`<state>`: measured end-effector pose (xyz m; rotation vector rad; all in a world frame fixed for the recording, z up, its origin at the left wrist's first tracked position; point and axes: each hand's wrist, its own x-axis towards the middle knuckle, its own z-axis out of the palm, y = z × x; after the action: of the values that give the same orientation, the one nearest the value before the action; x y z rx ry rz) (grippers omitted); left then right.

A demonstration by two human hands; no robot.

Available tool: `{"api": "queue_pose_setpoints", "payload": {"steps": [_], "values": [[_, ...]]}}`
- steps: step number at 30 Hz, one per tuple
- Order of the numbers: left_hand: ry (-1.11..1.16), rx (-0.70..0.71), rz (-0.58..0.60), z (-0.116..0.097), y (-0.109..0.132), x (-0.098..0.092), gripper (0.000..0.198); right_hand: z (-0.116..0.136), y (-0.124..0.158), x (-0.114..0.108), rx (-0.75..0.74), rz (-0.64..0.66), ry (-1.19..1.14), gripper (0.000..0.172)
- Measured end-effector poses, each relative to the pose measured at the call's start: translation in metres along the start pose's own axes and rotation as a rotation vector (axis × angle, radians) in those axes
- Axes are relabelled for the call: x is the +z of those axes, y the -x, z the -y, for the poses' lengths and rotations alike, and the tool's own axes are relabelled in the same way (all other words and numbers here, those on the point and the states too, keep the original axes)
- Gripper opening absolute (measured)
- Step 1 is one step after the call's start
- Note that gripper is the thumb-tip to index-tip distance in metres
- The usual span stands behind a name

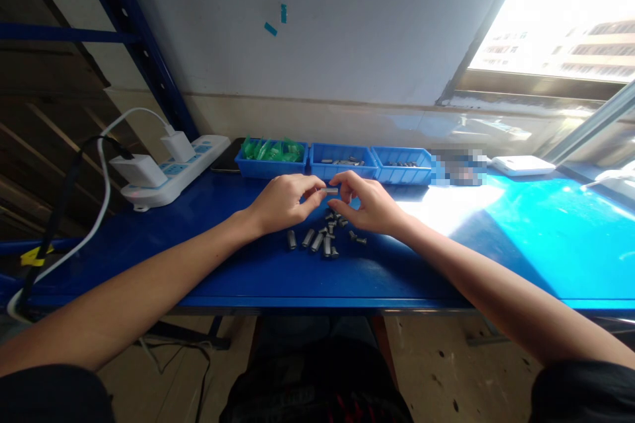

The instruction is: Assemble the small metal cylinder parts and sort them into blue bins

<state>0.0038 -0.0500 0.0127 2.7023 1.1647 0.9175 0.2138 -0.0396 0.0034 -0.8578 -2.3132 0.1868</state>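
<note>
My left hand [282,201] and my right hand [370,203] meet over the blue table [520,251], fingers pinched together. Between their fingertips they hold a small grey metal cylinder [329,190], each hand gripping one end. Just below the hands lies a loose pile of several similar small metal parts [322,238] on the tabletop. Both forearms reach in from the near edge.
Three blue bins line the back: one with green pieces [272,153], two with small metal parts [342,161] [403,164]. A white power strip with two chargers [166,168] and cables sits at the left, a dark phone [227,157] beside it. A white flat box [523,164] lies at right.
</note>
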Motion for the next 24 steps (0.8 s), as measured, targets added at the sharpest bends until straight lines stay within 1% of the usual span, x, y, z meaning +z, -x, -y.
{"api": "queue_pose_setpoints", "payload": {"steps": [5, 8, 11, 15, 18, 21, 24], "values": [[0.028, -0.02, 0.055, 0.0001, -0.0003, -0.0012, 0.03, -0.0001, 0.0003, 0.0007, -0.025, -0.034, 0.046, 0.017], [0.049, -0.049, 0.048, -0.0009, 0.0002, -0.0004, 0.03, 0.0013, -0.0002, 0.0005, -0.001, -0.025, 0.05, 0.021], [0.049, -0.038, 0.024, -0.0016, 0.0005, 0.0004, 0.03, 0.002, -0.0008, -0.0002, 0.017, 0.0, 0.054, 0.027], [0.031, -0.02, 0.0, -0.0016, 0.0001, 0.0002, 0.026, 0.0012, -0.0007, 0.0, 0.01, -0.02, 0.021, 0.02], [0.03, -0.028, 0.003, -0.0013, -0.0001, -0.0007, 0.027, 0.0009, 0.0002, 0.0006, -0.016, -0.021, 0.033, 0.024], [0.041, -0.032, 0.043, -0.0013, -0.0002, -0.001, 0.032, 0.0019, 0.0004, -0.0018, -0.077, -0.033, 0.083, 0.018], [0.038, -0.081, 0.123, -0.0017, -0.0011, 0.0001, 0.033, 0.0005, -0.003, -0.0088, -0.115, -0.118, 0.149, 0.022]]}}
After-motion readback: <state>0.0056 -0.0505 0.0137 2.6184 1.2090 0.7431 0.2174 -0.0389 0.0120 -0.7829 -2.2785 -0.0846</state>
